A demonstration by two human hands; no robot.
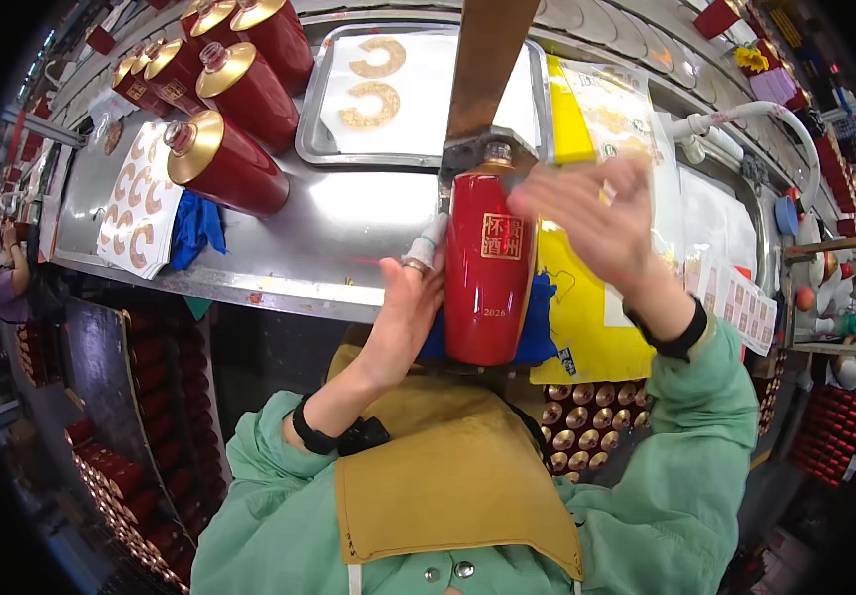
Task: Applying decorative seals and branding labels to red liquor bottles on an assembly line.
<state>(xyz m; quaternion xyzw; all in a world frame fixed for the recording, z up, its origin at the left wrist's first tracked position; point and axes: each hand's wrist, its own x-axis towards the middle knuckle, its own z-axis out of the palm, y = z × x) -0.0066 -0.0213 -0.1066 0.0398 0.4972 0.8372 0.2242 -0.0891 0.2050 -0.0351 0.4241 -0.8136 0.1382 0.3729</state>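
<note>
A glossy red bottle (470,297) with a gold emblem and a bare threaded neck lies in front of me on blue cloth (539,322), its neck against a metal holder (492,136) on an upright post. My left hand (410,312) rests along the bottle's left side with fingers stretched out and thumb apart; one finger wears a white covering (422,252). To the right of the bottle's shoulder, my right hand (602,223) is raised, flat and blurred by motion, with its fingers extended. Whether its fingertips touch the bottle I cannot tell.
Several red bottles with gold shoulders (230,164) stand at the left. Behind is a metal tray (314,149) with gold C-shaped pieces; a sheet of similar pieces (136,213) lies left. Yellow sheeting (587,337) and a label sheet (735,297) lie right. Below the bench, many gold-topped bottles (592,426) are packed.
</note>
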